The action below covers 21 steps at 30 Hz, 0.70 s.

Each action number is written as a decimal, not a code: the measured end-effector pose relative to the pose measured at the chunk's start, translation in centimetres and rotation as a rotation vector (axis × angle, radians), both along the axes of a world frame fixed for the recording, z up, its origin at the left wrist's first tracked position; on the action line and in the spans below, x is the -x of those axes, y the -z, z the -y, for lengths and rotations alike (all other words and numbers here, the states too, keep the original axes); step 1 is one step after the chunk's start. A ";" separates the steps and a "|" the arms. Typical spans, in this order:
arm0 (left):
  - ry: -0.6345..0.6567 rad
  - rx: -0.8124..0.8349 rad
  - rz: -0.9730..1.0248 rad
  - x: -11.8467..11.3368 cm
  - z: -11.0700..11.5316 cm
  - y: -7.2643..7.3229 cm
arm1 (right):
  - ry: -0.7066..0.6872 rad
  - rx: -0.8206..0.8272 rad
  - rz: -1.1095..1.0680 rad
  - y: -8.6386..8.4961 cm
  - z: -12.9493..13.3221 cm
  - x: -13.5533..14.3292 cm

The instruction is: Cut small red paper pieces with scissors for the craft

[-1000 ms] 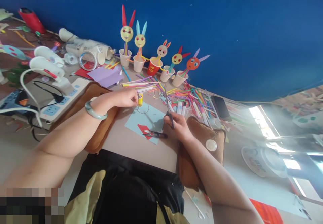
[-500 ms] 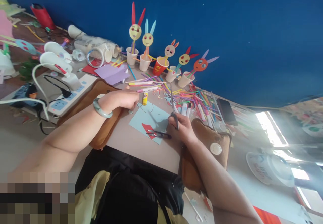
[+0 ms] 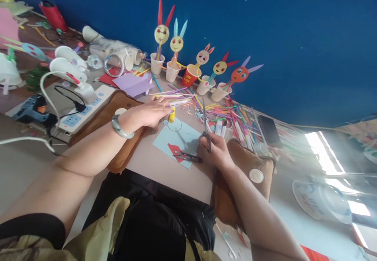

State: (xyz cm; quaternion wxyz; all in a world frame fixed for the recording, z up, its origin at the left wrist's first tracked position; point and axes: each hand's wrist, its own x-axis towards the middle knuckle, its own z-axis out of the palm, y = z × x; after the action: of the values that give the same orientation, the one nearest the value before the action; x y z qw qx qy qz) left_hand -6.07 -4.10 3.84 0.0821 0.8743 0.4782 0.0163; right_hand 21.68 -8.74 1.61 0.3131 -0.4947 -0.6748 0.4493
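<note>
My right hand [image 3: 216, 149] is closed round the handles of a pair of scissors [image 3: 205, 121], whose blades point up toward the pens. Beside the yellow glue stick [image 3: 172, 114] is my left hand [image 3: 153, 114], its fingers bent over the pens; whether it grips anything is hidden. Light blue paper [image 3: 167, 141] with a drawn circle lies between the hands. On that paper rest a red scrap [image 3: 173, 151] and small black snips [image 3: 188, 157].
Several rabbit figures in paper cups [image 3: 172, 72] stand along the blue wall. Coloured sticks [image 3: 232, 115] lie behind my right hand. Brown cushions [image 3: 100, 123] flank the paper. A power strip [image 3: 85, 112] and paper cups are at left, a phone [image 3: 269, 130] at right.
My left hand has moved right and slightly up, closer to the glue stick and over the pens. My right hand still holds the scissors. The whole view has shifted slightly.
</note>
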 end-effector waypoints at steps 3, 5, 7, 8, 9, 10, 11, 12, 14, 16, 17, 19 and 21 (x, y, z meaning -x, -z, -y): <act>-0.047 -0.006 -0.091 -0.1 -0.1 -0.2 | 0.000 -0.004 0.005 0.0 0.0 0.0; -0.079 0.008 -0.108 0.1 -0.3 -0.1 | -0.003 -0.005 0.001 0.0 0.0 0.1; -0.106 0.023 -0.108 0.4 -0.5 0.0 | -0.003 -0.006 0.003 0.0 -0.1 0.1; -0.122 0.031 -0.105 0.6 -0.6 0.1 | 0.000 -0.005 0.006 0.0 -0.1 0.1; -0.137 0.040 -0.100 0.7 -0.7 0.1 | 0.004 -0.003 0.009 0.0 -0.1 0.1; -0.147 0.051 -0.091 0.8 -0.8 0.2 | 0.008 -0.001 0.010 0.0 0.0 0.1; -0.151 0.062 -0.077 0.9 -0.9 0.2 | 0.010 0.002 0.008 0.0 0.0 0.1; -0.150 0.073 -0.058 0.9 -1.0 0.3 | 0.009 0.004 0.005 -0.1 0.0 0.1; -0.130 0.092 -0.001 0.9 -1.2 0.4 | 0.011 0.004 -0.003 -0.1 0.1 0.1; -0.092 0.092 0.087 0.8 -1.4 0.8 | 0.010 0.007 -0.007 0.0 0.1 0.1; -0.063 0.086 0.134 0.7 -1.5 1.1 | 0.009 0.009 -0.009 0.0 0.1 0.1; -0.009 0.059 0.207 0.4 -1.6 1.7 | 0.006 0.012 -0.010 0.0 0.1 0.1; 0.004 0.023 0.231 0.0 -1.5 2.3 | 0.008 0.011 -0.016 0.0 0.1 0.1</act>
State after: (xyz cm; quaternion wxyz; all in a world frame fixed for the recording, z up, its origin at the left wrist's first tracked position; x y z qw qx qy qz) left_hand -6.11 -2.57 1.58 0.1465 0.8666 0.4639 0.1112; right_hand 21.53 -8.82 1.59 0.3176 -0.4953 -0.6679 0.4557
